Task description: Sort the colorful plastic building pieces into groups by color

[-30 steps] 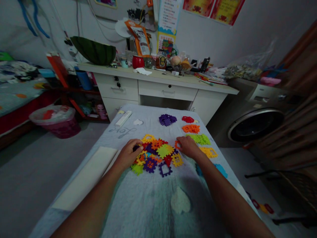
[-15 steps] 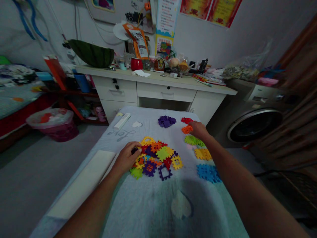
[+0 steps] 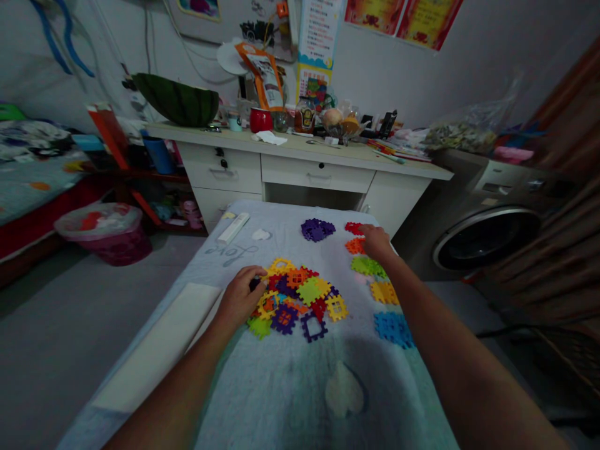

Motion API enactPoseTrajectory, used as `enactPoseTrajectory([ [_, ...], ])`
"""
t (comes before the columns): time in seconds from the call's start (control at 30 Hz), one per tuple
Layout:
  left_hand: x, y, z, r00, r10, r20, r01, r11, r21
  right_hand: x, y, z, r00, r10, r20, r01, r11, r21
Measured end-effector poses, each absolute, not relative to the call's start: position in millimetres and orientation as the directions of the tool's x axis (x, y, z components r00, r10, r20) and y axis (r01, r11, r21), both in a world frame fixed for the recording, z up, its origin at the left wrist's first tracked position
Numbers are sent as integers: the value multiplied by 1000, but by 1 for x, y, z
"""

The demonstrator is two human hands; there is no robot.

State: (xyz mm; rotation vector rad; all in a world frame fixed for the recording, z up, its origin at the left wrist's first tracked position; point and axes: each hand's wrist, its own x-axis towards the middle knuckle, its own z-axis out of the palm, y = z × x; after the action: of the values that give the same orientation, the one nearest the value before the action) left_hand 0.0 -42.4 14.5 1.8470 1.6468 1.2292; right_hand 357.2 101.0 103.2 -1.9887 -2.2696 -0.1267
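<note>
A mixed heap of coloured plastic interlocking tiles [image 3: 300, 297] lies in the middle of a cloth-covered table [image 3: 281, 387]. My left hand [image 3: 241, 294] rests curled on the heap's left edge, its fingers closed on a dark tile. My right hand [image 3: 376, 242] reaches far right and lies over the orange pile [image 3: 354, 245], fingers bent down on it. Sorted piles run along the right side: purple [image 3: 317, 229], red [image 3: 352, 227], green [image 3: 368, 267], yellow [image 3: 383, 292] and blue [image 3: 394, 329].
A white desk [image 3: 304, 165] crowded with jars, a red mug and half a watermelon stands beyond the table. A washing machine [image 3: 487, 231] is at the right, a lined bin [image 3: 103, 231] at the left. A white remote [image 3: 233, 227] lies at the table's far left.
My right hand left the mixed heap with an orange tile and moved to the far right, onto the orange pile. My left hand stayed on the heap's left edge.
</note>
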Motion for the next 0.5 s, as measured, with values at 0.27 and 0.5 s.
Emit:
enactPoseTrajectory([
  [0.27,3,-45,19,-76,935,348,608,-233,759,289,29,96,-511,859,-16,804,472,-362],
  [0.5,5,-45,21,-72,934,351,602,-240,762,271,-6,87,-570,822,-9,762,524,-381],
])
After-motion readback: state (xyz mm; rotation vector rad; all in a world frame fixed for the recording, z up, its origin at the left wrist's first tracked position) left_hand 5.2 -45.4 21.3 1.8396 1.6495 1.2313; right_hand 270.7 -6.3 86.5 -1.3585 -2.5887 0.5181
